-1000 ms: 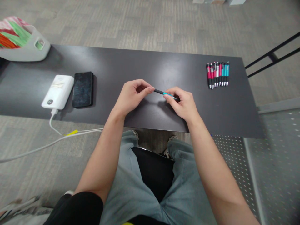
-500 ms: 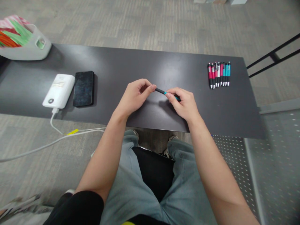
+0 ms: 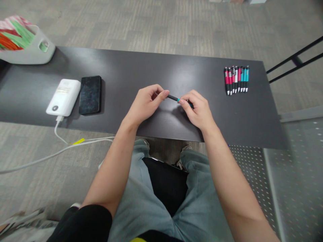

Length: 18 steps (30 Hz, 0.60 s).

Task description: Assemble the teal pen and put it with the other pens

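Note:
Both hands hold one pen (image 3: 173, 98) with a black grip and a teal barrel just above the dark table (image 3: 126, 74). My left hand (image 3: 146, 102) pinches the black end between thumb and fingers. My right hand (image 3: 198, 109) is closed round the teal end, which it mostly hides. A row of several red, white and teal pens (image 3: 236, 79) lies at the table's far right, well clear of both hands.
A white power bank (image 3: 63, 97) with a white cable (image 3: 58, 148) lies left on the table beside a black phone (image 3: 90, 94). A grey basket (image 3: 27, 47) of coloured items stands at the far left corner. A perforated metal surface (image 3: 290, 188) is at the right.
My right hand has slid a little further along the pen towards the left hand, covering more of the teal barrel. Both hands stay in the same place.

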### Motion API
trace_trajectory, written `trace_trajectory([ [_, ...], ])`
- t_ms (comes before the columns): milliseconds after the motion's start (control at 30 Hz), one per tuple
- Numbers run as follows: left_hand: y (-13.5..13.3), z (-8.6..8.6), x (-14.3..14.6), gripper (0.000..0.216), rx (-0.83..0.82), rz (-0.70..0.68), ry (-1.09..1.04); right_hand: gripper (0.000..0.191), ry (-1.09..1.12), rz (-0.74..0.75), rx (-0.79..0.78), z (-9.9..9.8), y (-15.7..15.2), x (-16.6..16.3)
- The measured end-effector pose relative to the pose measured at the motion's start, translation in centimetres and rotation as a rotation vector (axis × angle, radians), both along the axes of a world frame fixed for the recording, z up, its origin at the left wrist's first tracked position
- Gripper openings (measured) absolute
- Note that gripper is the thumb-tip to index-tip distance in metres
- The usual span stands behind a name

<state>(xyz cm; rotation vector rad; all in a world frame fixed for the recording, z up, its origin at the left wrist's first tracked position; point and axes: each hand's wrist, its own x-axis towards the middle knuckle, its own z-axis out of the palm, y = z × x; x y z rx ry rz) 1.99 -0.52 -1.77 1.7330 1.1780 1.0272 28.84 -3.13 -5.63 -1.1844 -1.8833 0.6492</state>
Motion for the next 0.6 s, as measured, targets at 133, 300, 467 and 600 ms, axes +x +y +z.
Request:
trace_trajectory([
  [133, 0.04, 0.08, -0.04, 0.069, 0.005, -0.006, 0.017, 0.065, 0.016, 0.028, 0.006, 0.30, -0.07, -0.14],
  [300, 0.24, 0.02, -0.21, 0.072, -0.001, 0.016, 0.015, 0.050, -0.010, -0.008, -0.021, 0.36, -0.38, -0.15],
  [467, 0.19, 0.33, -0.20, 0.077, 0.010, -0.002, 0.028, 0.050, 0.004, 0.008, -0.056, 0.36, -0.23, -0.09],
  [600, 0.09, 0.41, -0.13, 0.075, 0.016, -0.001, 0.030, 0.059, 0.006, -0.002, -0.092, 0.30, 0.02, 0.04],
])
